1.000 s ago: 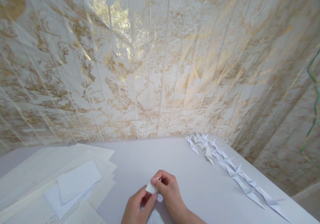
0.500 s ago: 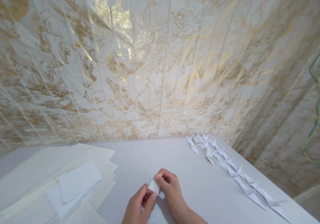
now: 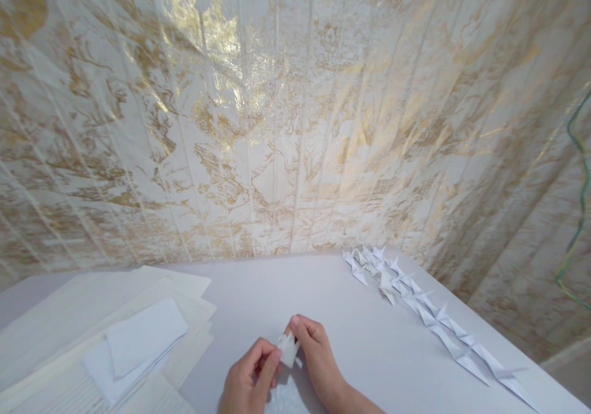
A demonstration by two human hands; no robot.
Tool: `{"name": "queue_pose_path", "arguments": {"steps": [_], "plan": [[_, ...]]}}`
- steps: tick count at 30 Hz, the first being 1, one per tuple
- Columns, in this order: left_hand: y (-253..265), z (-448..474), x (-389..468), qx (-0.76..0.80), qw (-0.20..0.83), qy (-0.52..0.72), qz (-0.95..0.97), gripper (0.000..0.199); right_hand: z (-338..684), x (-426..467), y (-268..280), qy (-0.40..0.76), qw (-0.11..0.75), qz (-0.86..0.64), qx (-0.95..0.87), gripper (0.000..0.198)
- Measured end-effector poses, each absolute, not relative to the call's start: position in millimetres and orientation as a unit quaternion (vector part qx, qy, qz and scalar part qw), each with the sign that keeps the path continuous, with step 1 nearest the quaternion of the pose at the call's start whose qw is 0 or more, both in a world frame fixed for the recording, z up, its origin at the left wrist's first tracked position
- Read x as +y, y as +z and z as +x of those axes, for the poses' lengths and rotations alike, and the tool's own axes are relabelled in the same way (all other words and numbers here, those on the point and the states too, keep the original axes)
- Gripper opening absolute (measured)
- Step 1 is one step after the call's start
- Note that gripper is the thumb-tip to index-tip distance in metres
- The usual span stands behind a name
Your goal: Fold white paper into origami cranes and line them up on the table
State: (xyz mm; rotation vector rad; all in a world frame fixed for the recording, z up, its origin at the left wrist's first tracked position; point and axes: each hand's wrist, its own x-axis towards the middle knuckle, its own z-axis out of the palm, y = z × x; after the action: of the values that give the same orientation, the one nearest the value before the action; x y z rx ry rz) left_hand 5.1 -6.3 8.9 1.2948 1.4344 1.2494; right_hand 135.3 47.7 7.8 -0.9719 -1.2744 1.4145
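Note:
A small piece of folded white paper (image 3: 288, 350) is held between my two hands, a little above the front of the table. My left hand (image 3: 253, 371) pinches its left side between thumb and fingers. On its upper right, my right hand (image 3: 314, 354) grips an edge with thumb and forefinger. The paper has pointed flaps at the top. Beneath the hands lies something whitish and crinkled, clear-looking (image 3: 289, 398), partly cut off by the bottom edge of the view.
Folded paper cranes (image 3: 427, 315) stand in rows along the table's right edge. At the left, printed sheets (image 3: 41, 334) lie fanned out, with blank white paper pieces (image 3: 145, 337) on top. A gold-patterned curtain or wall covering (image 3: 286, 155) rises behind the table (image 3: 258, 291).
The folded paper has turned in my fingers, and pointed flaps now show at its top. My left hand has shifted slightly left and down; my right thumb has moved to the paper's upper edge.

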Motion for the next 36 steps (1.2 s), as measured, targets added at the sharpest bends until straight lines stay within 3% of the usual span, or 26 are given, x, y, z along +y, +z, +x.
{"name": "queue_pose_path", "arguments": {"steps": [7, 13, 26, 36], "plan": [[7, 3, -1, 0.563, 0.42, 0.504, 0.503, 0.046, 130, 48, 7, 0.629, 0.439, -0.342, -0.543, 0.056], [8, 5, -3, 0.552, 0.42, 0.508, 0.51, 0.045, 131, 51, 1, 0.571, 0.473, -0.405, -0.535, 0.062], [6, 4, -2, 0.552, 0.424, 0.525, 0.49, 0.044, 136, 53, 2, 0.556, 0.505, -0.405, -0.521, 0.064], [14, 5, -4, 0.562, 0.417, 0.546, 0.46, 0.044, 135, 45, 6, 0.552, 0.537, -0.349, -0.534, 0.042]]}}
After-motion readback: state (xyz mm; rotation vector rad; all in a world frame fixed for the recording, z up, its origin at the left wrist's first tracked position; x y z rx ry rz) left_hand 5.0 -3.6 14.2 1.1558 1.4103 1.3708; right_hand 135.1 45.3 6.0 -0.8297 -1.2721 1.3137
